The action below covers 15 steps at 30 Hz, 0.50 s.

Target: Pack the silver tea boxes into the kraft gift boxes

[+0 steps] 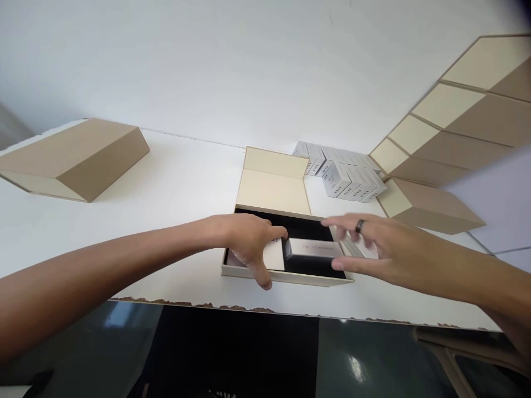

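An open cream box (pixel 286 280) with a black inside lies on the table, its lid (pixel 271 185) folded back toward the wall. Over its left part is my left hand (pixel 249 237), thumb and forefinger spread, the thumb by the front rim. Beneath that hand sits a white carton (pixel 274 255), partly covered. A slim white carton (pixel 313 248) with small print rests in the black part. My right hand (pixel 365 240), a dark ring on one finger, is at its right end with fingers apart, the thumb by its near corner. A pale printed item (pixel 360 246) shows partly behind the right fingers.
Several small white cartons (pixel 352 179) stand grouped behind the open box, near the wall. Cream and tan boxes (pixel 460 110) are stacked at the right, and another tan box (pixel 78 157) lies at the left. The table's front edge (pixel 232 307) is chipped.
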Available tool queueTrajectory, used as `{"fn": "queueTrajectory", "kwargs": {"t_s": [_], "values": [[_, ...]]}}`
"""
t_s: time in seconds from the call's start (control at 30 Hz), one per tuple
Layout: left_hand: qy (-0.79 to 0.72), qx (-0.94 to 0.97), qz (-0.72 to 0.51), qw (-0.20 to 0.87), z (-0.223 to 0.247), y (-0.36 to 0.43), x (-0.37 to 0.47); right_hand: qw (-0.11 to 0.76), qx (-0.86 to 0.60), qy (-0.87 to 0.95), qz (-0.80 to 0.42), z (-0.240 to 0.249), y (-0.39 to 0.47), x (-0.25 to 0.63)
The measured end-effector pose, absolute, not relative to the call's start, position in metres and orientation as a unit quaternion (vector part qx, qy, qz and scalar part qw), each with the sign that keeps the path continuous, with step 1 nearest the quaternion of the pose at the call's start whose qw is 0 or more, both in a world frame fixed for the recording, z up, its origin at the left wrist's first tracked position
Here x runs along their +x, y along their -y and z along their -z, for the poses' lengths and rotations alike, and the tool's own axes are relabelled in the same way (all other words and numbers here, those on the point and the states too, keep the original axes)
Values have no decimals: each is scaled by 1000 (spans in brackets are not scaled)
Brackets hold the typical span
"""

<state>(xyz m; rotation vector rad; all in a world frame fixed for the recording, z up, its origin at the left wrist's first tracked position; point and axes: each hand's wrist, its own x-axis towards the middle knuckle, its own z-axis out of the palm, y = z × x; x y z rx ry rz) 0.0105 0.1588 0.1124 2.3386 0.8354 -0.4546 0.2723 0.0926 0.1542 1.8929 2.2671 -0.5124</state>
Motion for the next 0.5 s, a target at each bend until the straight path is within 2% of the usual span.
{"fn": "queueTrajectory", "kwargs": {"t_s": [0.13, 0.3, 0.5], "values": [[-317, 881, 172, 305, -115, -158, 12, 118, 558, -782, 251, -154, -110, 248], [-323, 877, 175, 308, -116, -157, 10, 180, 545, -785, 233, -142, -123, 231], [-339, 867, 171, 323, -114, -158, 10, 117, 541, -812, 188, -138, -112, 229]]}}
